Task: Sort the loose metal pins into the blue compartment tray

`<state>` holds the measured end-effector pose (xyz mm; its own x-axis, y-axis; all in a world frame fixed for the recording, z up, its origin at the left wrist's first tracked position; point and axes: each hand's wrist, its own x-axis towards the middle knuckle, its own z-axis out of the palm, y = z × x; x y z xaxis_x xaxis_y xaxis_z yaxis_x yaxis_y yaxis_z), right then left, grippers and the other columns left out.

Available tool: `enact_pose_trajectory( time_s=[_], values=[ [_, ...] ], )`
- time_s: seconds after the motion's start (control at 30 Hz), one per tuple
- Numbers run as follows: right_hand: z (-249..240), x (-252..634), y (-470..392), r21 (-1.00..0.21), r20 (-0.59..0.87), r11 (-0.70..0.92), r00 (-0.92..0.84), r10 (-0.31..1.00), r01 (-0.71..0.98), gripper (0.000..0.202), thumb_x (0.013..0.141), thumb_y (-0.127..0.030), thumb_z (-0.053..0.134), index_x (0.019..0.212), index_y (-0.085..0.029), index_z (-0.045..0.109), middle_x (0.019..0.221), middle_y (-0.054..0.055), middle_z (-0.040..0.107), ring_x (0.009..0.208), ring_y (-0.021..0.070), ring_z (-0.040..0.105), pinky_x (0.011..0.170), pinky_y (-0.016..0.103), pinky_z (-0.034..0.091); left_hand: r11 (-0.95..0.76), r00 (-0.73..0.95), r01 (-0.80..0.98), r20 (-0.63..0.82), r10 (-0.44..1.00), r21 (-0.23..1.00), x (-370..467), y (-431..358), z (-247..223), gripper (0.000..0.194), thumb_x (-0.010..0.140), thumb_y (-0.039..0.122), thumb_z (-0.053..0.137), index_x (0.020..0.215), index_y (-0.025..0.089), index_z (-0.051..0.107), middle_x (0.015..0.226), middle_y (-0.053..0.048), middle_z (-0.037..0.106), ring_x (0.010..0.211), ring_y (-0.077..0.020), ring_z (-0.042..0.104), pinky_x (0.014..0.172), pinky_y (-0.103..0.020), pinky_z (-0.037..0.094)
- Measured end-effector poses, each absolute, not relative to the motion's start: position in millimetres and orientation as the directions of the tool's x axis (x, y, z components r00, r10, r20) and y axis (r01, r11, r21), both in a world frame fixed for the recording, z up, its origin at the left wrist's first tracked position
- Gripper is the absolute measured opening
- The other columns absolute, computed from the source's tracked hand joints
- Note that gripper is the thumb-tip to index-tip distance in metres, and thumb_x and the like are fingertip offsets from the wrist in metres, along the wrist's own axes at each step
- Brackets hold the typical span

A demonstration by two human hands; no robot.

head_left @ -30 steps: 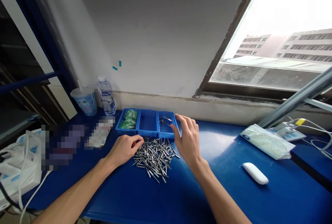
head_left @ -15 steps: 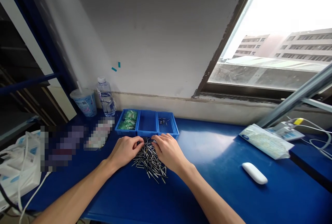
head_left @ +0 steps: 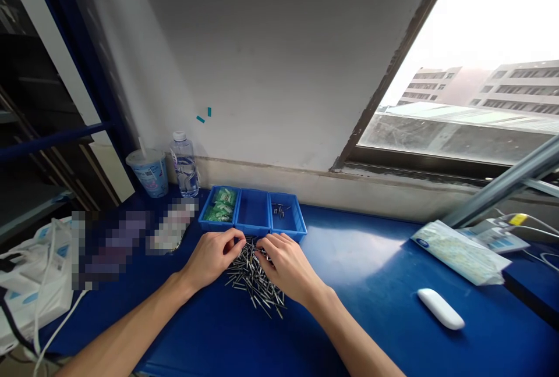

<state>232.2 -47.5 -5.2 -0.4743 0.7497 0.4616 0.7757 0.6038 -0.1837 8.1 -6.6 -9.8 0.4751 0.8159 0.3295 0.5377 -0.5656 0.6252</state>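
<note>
A heap of thin metal pins (head_left: 257,287) lies on the blue tabletop, between and below both hands. At the heap's upper left edge, my left hand (head_left: 217,255) has its thumb and forefinger brought together in a pinch; whatever is between the tips is too small to make out. My right hand (head_left: 286,263) covers the heap's right side, its fingers curled down towards the pins and the fingertips partly hidden. Just behind the hands stands a blue tray of three compartments: the right compartment (head_left: 293,227) holds several small pins, the left one green packets (head_left: 222,205).
The tray's middle compartment (head_left: 253,211) stands against the others. At the back left are a water bottle (head_left: 186,167) and a lidded cup (head_left: 151,173). To the right lie a white oblong case (head_left: 441,309) and a tissue pack (head_left: 460,253). Cables and a power strip (head_left: 35,284) sit at far left.
The view has shifted slightly, so everything appears a little further right. Both hands stay at the heap, with only small finger movements; the right thumb and fingers look slightly further apart.
</note>
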Motion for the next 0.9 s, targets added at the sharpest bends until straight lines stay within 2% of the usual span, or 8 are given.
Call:
enact_pose_trajectory(
  time_s=[0.13, 0.27, 0.5, 0.63, 0.77, 0.9],
  values=[
    [-9, 231, -47, -0.188, 0.469, 0.605, -0.47, 0.747, 0.774, 0.005, 0.105, -0.016, 0.058, 0.106, -0.02, 0.062, 0.09, 0.002, 0.07, 0.077, 0.0196, 0.064, 0.072, 0.034, 0.043, -0.581, 0.47, 0.494, 0.364, 0.804, 0.647, 7, -8, -8, 0.026, 0.107, 0.041, 0.054, 0.101, 0.022, 0.071, 0.068, 0.005, 0.061, 0.061, -0.0124, 0.057, 0.065, -0.025, 0.04],
    [-11, 231, -46, -0.204, 0.485, 0.615, -0.467, 0.739, 0.762, 0.016, 0.109, -0.016, 0.048, 0.1, -0.02, 0.061, 0.085, 0.002, 0.067, 0.072, 0.0174, 0.06, 0.07, 0.032, 0.04, -0.604, 0.482, 0.485, 0.383, 0.788, 0.633, 7, -9, -8, 0.025, 0.108, 0.04, 0.054, 0.1, 0.022, 0.069, 0.07, 0.005, 0.062, 0.062, -0.0128, 0.057, 0.065, -0.025, 0.041],
    [-8, 229, -49, -0.225, 0.521, 0.634, -0.459, 0.72, 0.74, 0.027, 0.111, -0.018, 0.041, 0.092, -0.02, 0.06, 0.078, 0.001, 0.064, 0.067, 0.0159, 0.055, 0.068, 0.031, 0.037, -0.749, 0.618, 0.443, 0.437, 0.653, 0.493, 10, -11, -7, 0.023, 0.111, 0.027, 0.045, 0.104, 0.021, 0.066, 0.089, 0.0, 0.071, 0.079, -0.0162, 0.066, 0.073, -0.028, 0.045],
    [-10, 223, -50, -0.22, 0.525, 0.662, -0.485, 0.699, 0.716, 0.03, 0.111, -0.018, 0.04, 0.09, -0.019, 0.061, 0.079, 0.001, 0.064, 0.067, 0.016, 0.054, 0.068, 0.032, 0.037, -0.798, 0.658, 0.414, 0.462, 0.595, 0.438, 12, -13, -8, 0.021, 0.109, 0.022, 0.046, 0.1, 0.02, 0.066, 0.089, -0.001, 0.071, 0.079, -0.017, 0.065, 0.073, -0.029, 0.045],
    [-11, 222, -50, -0.218, 0.558, 0.675, -0.478, 0.678, 0.704, 0.03, 0.111, -0.019, 0.042, 0.09, -0.019, 0.064, 0.082, 0.003, 0.064, 0.072, 0.0168, 0.055, 0.07, 0.031, 0.04, -0.8, 0.649, 0.406, 0.477, 0.592, 0.441, 12, -13, -9, 0.02, 0.108, 0.022, 0.049, 0.097, 0.02, 0.065, 0.086, -0.001, 0.071, 0.077, -0.017, 0.064, 0.072, -0.029, 0.045],
    [-9, 225, -49, -0.224, 0.614, 0.686, -0.446, 0.651, 0.693, 0.026, 0.109, -0.02, 0.048, 0.094, -0.02, 0.07, 0.088, 0.005, 0.066, 0.078, 0.0175, 0.059, 0.073, 0.031, 0.043, -0.769, 0.63, 0.393, 0.462, 0.624, 0.503, 12, -13, -8, 0.02, 0.109, 0.024, 0.05, 0.097, 0.02, 0.065, 0.087, 0.0, 0.071, 0.078, -0.0161, 0.065, 0.074, -0.028, 0.046]
  ],
)
